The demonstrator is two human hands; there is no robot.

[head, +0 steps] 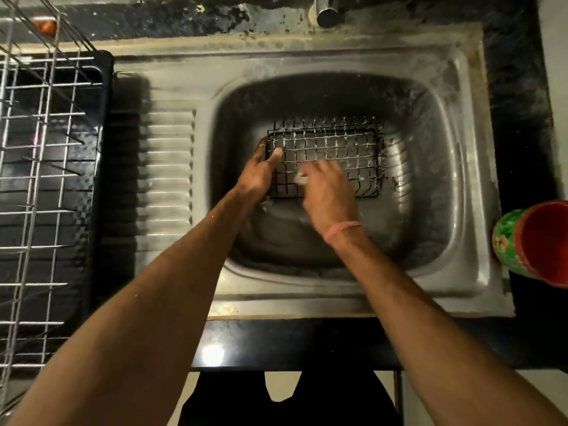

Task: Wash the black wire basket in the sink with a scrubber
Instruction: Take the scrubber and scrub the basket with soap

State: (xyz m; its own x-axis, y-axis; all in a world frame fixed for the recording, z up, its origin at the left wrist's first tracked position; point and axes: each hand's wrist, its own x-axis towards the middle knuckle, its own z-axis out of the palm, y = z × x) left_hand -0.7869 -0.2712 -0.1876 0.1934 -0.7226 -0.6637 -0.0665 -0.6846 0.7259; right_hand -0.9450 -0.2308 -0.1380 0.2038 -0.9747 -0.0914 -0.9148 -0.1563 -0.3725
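One black wire basket point(325, 156) lies in the steel sink point(461, 167), upturned so its grid faces you, flecked with white suds. Two hands work on it. Your left hand point(261, 173) grips the basket's left edge, thumb point(276, 155) lying over the grid and fingers wrapped behind the rim. Your right hand point(330, 187) sits curled, knuckles up, over the basket's near side, pinching a pale, blurred scrubber point(301, 178) against the wires. One pink band point(341, 230) circles that wrist. One silver wire rack point(43, 179) stands to the left, one ribbed drainboard point(169, 167) beside the bowl, one red-lined cup point(534, 244) at the right, and one tap point(327, 10) above.
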